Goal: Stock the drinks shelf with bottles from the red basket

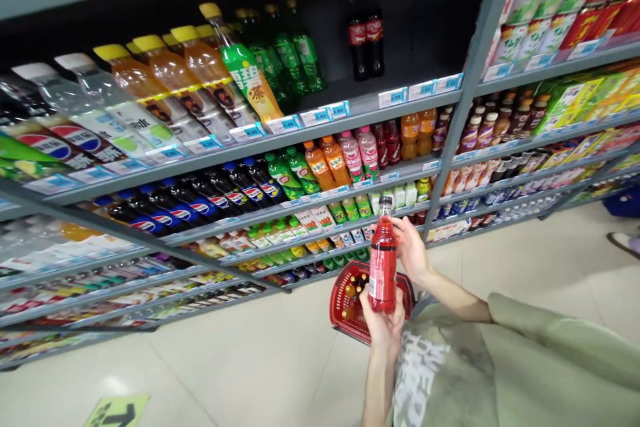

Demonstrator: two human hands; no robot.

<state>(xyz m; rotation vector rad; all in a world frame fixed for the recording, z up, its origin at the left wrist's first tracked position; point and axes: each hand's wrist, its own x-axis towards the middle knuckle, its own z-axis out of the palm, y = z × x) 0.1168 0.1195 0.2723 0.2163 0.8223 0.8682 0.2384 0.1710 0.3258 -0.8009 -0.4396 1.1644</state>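
A clear plastic bottle of red drink (383,267) with a dark cap stands nearly upright in front of me, its printed label facing up toward the camera. My left hand (384,320) is closed round its base from below. Higher up, my right hand (411,250) grips the bottle's upper side, with some fingers passing behind it and partly hidden. Beneath the bottle, a red shopping basket (337,295) shows, partly covered by my hands. Several bottles (351,290) with gold-coloured caps are inside it.
Long grey shelves (320,117) of drinks run along the left and back. A green-labelled bottle (245,70) leans forward on the upper shelf beside two cola bottles (365,33). A floor arrow sticker (117,411) lies at lower left. Someone's foot (625,242) shows far right.
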